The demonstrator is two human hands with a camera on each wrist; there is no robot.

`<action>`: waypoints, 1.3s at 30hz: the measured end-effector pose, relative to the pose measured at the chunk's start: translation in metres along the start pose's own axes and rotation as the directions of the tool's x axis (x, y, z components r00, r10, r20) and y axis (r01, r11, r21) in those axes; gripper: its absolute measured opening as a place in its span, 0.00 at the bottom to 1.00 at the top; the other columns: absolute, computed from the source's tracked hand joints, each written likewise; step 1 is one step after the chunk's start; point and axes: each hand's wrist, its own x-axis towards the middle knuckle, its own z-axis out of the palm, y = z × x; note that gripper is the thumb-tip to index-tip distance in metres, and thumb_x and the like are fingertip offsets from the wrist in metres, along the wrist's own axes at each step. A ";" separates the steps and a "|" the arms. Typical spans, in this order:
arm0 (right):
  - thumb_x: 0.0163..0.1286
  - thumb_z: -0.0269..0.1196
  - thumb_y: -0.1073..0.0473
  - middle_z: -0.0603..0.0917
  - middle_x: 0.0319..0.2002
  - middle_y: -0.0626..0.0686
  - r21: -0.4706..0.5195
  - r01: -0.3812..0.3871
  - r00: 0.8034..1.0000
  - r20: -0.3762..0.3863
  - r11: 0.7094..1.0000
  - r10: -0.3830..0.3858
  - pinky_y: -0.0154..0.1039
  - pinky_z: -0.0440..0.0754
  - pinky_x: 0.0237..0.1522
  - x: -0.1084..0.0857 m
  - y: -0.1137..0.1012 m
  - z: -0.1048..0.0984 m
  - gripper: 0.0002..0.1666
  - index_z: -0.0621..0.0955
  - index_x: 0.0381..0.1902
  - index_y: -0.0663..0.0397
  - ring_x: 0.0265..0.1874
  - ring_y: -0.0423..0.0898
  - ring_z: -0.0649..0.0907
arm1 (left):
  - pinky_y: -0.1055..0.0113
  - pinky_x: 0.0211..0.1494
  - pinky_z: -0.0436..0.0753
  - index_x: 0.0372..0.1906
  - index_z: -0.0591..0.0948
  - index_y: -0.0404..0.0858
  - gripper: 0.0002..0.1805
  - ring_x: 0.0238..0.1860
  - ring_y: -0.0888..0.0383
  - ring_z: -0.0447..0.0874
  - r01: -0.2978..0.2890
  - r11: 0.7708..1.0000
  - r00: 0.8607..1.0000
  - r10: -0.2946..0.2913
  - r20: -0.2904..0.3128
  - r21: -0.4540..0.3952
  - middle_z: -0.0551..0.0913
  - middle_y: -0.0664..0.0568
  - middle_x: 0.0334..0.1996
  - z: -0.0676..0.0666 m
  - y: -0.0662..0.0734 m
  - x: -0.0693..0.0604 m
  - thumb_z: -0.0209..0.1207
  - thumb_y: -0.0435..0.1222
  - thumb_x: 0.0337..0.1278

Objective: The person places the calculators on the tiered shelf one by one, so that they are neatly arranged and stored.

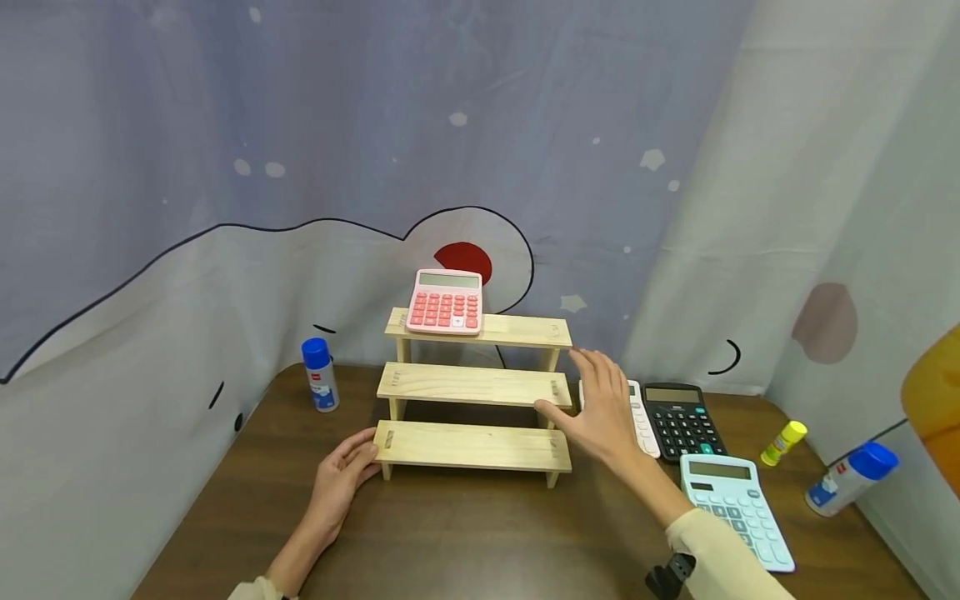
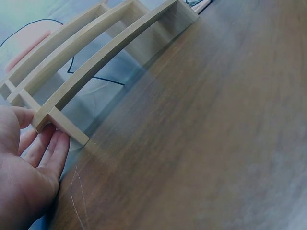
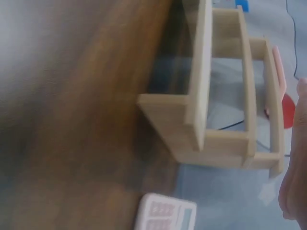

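Observation:
A three-tier wooden shelf stand (image 1: 472,446) occupies the middle of the table, with a pink calculator (image 1: 444,302) lying on the left of its top tier. My left hand (image 1: 337,483) grips the left end of the bottom tier, thumb above and fingers beneath, as the left wrist view shows. Beside the stand's right end, my right hand (image 1: 603,408) is raised with its fingers extended and holds nothing. It partly hides a white calculator (image 1: 643,425). In the right wrist view, only the edge of that hand (image 3: 295,167) shows.
Right of the white calculator lie a black calculator (image 1: 682,421) and a light blue calculator (image 1: 738,508). Farther right are a yellow glue stick (image 1: 783,442) and a blue-capped bottle (image 1: 851,479). Another blue-capped bottle (image 1: 321,379) stands at the back left. A printed curtain (image 1: 300,150) hangs behind the table.

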 end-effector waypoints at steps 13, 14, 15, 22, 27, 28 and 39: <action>0.54 0.70 0.31 0.68 0.68 0.64 -0.066 -0.212 0.977 -0.019 0.975 0.211 0.65 0.56 0.69 -0.070 0.058 -0.011 0.56 0.67 0.71 0.57 0.68 0.64 0.63 | 0.72 0.54 0.84 0.69 0.71 0.36 0.27 0.50 0.68 0.82 -0.003 1.000 1.000 0.003 0.010 0.006 0.78 0.45 0.60 0.001 0.001 0.001 0.59 0.41 0.70; 0.54 0.70 0.31 0.68 0.67 0.64 -0.076 -0.226 0.974 -0.021 0.971 0.225 0.65 0.56 0.68 -0.075 0.063 -0.012 0.56 0.67 0.71 0.57 0.68 0.65 0.63 | 0.72 0.54 0.84 0.69 0.72 0.36 0.27 0.50 0.68 0.82 -0.001 1.000 1.000 0.000 0.012 0.010 0.79 0.46 0.58 0.001 0.001 0.002 0.60 0.41 0.69; 0.55 0.69 0.31 0.68 0.67 0.64 -0.084 -0.240 0.971 -0.022 0.967 0.239 0.65 0.56 0.68 -0.080 0.068 -0.013 0.55 0.67 0.71 0.58 0.68 0.65 0.63 | 0.71 0.54 0.84 0.69 0.72 0.36 0.27 0.50 0.68 0.82 0.002 1.000 1.000 -0.003 0.014 0.012 0.80 0.48 0.57 0.002 0.001 0.003 0.60 0.41 0.69; 0.55 0.70 0.32 0.68 0.65 0.68 -0.123 -0.304 0.953 -0.050 0.945 0.300 0.66 0.58 0.67 -0.103 0.091 -0.027 0.55 0.66 0.71 0.60 0.66 0.68 0.64 | 0.71 0.54 0.83 0.69 0.71 0.37 0.28 0.50 0.69 0.82 0.013 1.000 1.000 -0.013 0.013 0.014 0.77 0.46 0.61 0.000 0.001 0.002 0.59 0.42 0.70; 0.56 0.69 0.31 0.67 0.65 0.70 -0.137 -0.359 0.933 -0.061 0.923 0.354 0.67 0.58 0.65 -0.109 0.102 -0.034 0.57 0.65 0.71 0.61 0.66 0.69 0.63 | 0.73 0.54 0.83 0.70 0.70 0.37 0.29 0.51 0.70 0.82 0.016 1.000 1.000 -0.016 0.014 -0.002 0.71 0.41 0.68 0.001 0.001 0.000 0.59 0.43 0.70; 0.56 0.68 0.30 0.67 0.65 0.71 -0.147 -0.377 0.926 -0.055 0.914 0.373 0.68 0.57 0.65 -0.111 0.103 -0.036 0.58 0.65 0.71 0.62 0.66 0.69 0.63 | 0.72 0.55 0.83 0.70 0.70 0.37 0.29 0.51 0.70 0.81 0.016 1.000 1.000 -0.016 0.017 -0.005 0.71 0.41 0.68 0.001 0.001 0.000 0.59 0.43 0.70; 0.57 0.65 0.26 0.62 0.68 0.73 -0.183 -0.558 0.825 -0.025 0.809 0.564 0.69 0.54 0.67 -0.134 0.118 -0.043 0.62 0.60 0.74 0.64 0.67 0.72 0.59 | 0.72 0.54 0.83 0.70 0.70 0.37 0.28 0.50 0.69 0.82 0.020 1.000 1.000 -0.020 0.007 0.006 0.73 0.42 0.66 0.000 0.001 0.000 0.59 0.42 0.70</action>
